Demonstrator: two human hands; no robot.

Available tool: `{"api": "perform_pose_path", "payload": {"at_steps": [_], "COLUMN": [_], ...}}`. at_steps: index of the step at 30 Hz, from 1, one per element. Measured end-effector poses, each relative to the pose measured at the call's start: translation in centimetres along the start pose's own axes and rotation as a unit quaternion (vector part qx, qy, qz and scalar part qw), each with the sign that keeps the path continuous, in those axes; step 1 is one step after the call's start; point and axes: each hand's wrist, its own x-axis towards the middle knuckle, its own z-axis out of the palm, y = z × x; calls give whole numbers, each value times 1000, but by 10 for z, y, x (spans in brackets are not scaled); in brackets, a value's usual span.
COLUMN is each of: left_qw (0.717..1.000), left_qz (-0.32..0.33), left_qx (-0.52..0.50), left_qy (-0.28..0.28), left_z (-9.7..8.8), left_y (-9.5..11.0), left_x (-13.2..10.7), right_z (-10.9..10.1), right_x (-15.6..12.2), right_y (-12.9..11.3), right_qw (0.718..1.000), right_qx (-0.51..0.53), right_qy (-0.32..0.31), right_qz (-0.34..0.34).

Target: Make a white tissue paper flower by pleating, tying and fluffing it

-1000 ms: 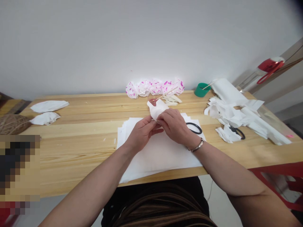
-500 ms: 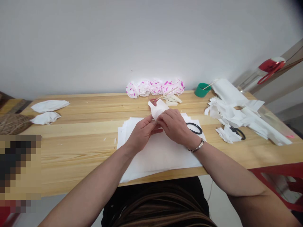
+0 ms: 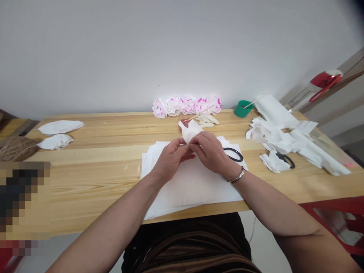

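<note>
Both my hands meet over a stack of white paper sheets [image 3: 193,189] at the table's front. My left hand [image 3: 174,155] pinches the lower end of a white piece of tissue paper [image 3: 190,131]. My right hand [image 3: 209,149] grips the same piece from the right, its fingertips touching the left ones. Fingers hide the gathered lower end; the upper part flares out beyond them. Just behind it lie a small reddish dish [image 3: 184,122] and a thin stick [image 3: 200,113]. Scissors with a black handle [image 3: 233,154] rest on the sheets by my right wrist.
White paper balls with pink marks [image 3: 186,105] line the wall. Off-white strips [image 3: 207,120] lie before them. Right are a green cup [image 3: 243,109], a white roll [image 3: 274,112] and paper scraps [image 3: 269,132]. Left are folded white pieces [image 3: 61,127] and a twine ball [image 3: 18,148].
Almost nothing differs. Both hands keep their hold on the tissue paper, and the fingers have shifted only very slightly.
</note>
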Motion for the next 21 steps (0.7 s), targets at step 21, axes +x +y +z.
{"api": "perform_pose_path", "payload": {"at_steps": [21], "left_qw": [1000], "left_qz": [6], "left_qx": [-17], "left_qy": [2], "left_z": [0], "left_y": [-1], "left_x": [1], "right_z": [1], "right_x": [-1], "right_y": [3], "right_qw": [1000], "right_qx": [27], "right_qy": [11], "right_qz": [10]}}
